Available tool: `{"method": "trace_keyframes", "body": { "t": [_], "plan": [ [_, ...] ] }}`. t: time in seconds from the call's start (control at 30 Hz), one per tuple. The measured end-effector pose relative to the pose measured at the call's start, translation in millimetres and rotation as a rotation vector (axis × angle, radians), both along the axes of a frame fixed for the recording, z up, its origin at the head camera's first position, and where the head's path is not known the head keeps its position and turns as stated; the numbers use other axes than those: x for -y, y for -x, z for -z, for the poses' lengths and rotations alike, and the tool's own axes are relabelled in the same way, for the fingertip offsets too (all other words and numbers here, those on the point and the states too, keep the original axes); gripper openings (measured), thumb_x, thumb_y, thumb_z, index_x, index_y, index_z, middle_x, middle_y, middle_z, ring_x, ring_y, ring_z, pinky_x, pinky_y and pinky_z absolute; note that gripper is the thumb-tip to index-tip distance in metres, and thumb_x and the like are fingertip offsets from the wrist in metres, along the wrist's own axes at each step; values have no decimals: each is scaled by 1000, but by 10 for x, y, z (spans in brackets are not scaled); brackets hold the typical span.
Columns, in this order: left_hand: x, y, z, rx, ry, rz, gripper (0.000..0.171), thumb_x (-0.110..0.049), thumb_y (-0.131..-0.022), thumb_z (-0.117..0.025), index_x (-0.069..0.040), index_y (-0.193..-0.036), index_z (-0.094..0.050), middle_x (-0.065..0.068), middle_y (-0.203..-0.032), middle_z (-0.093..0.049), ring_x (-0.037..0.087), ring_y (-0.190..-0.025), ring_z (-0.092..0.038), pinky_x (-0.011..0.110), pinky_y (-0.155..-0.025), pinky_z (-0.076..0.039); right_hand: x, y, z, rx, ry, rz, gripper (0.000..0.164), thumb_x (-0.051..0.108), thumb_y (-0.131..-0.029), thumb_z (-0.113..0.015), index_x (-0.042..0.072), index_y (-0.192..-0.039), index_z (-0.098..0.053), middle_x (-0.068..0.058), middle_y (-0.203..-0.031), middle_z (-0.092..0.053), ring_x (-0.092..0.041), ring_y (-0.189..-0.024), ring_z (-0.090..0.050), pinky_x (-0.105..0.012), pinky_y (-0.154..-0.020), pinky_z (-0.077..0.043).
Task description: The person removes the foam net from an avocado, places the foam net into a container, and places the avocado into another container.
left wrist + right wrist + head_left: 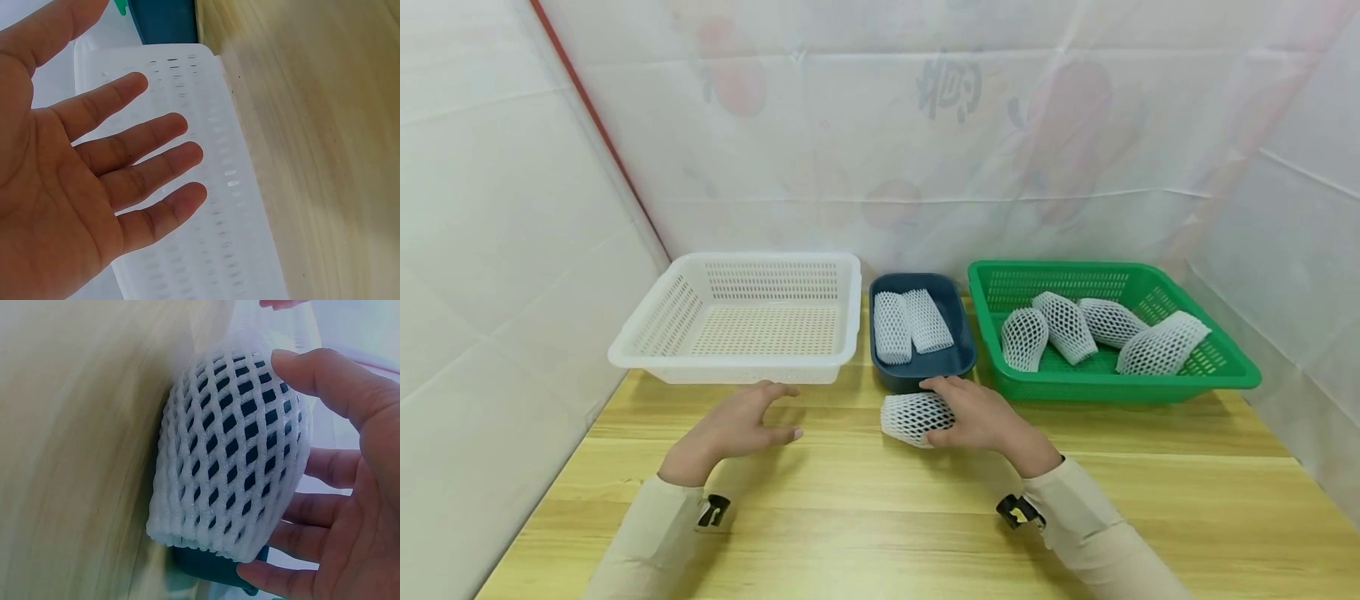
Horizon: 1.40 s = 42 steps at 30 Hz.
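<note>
My right hand (981, 417) grips a dark object wrapped in a white foam net (917, 418) just in front of the blue box. In the right wrist view, the thumb is on one side of the foam net (225, 450) and the fingers are on the other; what kind of object is inside cannot be told. My left hand (741, 427) holds nothing and hovers by the front of the white basket (790, 367), its fingers apart in the left wrist view. Two flattened foam net sleeves (892, 329) lie in the blue box (958, 321).
On the right a green basket (1120, 387) holds several objects in white foam nets (1063, 327). White sheeting (880, 158) rises behind the containers. All the containers stand along the back of the wooden table (865, 533).
</note>
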<state>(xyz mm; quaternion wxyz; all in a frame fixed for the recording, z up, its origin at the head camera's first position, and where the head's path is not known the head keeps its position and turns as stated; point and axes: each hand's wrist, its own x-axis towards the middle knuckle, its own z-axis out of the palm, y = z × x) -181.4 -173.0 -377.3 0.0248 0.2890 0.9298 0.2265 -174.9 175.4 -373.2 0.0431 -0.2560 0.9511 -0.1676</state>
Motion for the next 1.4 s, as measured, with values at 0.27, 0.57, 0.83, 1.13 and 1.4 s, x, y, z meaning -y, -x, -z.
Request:
{"method": "trace_keyframes", "body": {
  "t": [0.27, 0.57, 0.83, 1.13, 1.4],
  "plan": [
    [-36, -12, -13, -15, -26, -2, 57, -38, -81, -70, -3, -124, -55, 16, -122, -55, 35, -112, -51, 50, -90, -41, -44, -44, -1, 2, 13, 10, 72, 41, -75, -75, 8, -133, -47, -14, -127, -51, -30, -110, -52, -48, -87, -43],
    [-224, -19, 24, -77, -76, 75, 52, -33, -81, -71, -4, -122, -57, 11, -120, -58, 29, -111, -53, 45, -90, -43, -143, -74, 18, 7, 24, 14, 71, 38, -74, -77, 8, -132, -48, -13, -125, -52, -30, -110, -52, -48, -87, -43],
    [-367, 5, 92, -105, -111, 123, 47, -27, -81, -71, -1, -119, -59, 10, -118, -59, 27, -111, -54, 42, -92, -42, -217, -78, 32, 9, 24, 2, 73, 39, -73, -77, 5, -131, -48, -14, -125, -53, -32, -114, -49, -49, -89, -42],
    [-547, 69, 133, -116, -130, 186, 41, -25, -84, -69, 0, -116, -60, 10, -111, -62, 27, -102, -58, 40, -86, -45, -288, -91, 56, 57, 62, 19, 71, 35, -73, -77, 5, -131, -48, -15, -128, -51, -34, -116, -47, -51, -89, -41],
    [-695, 92, 161, -120, -149, 186, 34, -20, -84, -69, 0, -111, -63, 9, -108, -64, 23, -101, -59, 38, -86, -46, -362, -82, 82, 19, 55, 9, 67, 31, -73, -79, 2, -128, -51, -16, -125, -53, -35, -114, -49, -51, -88, -42]
  ]
}}
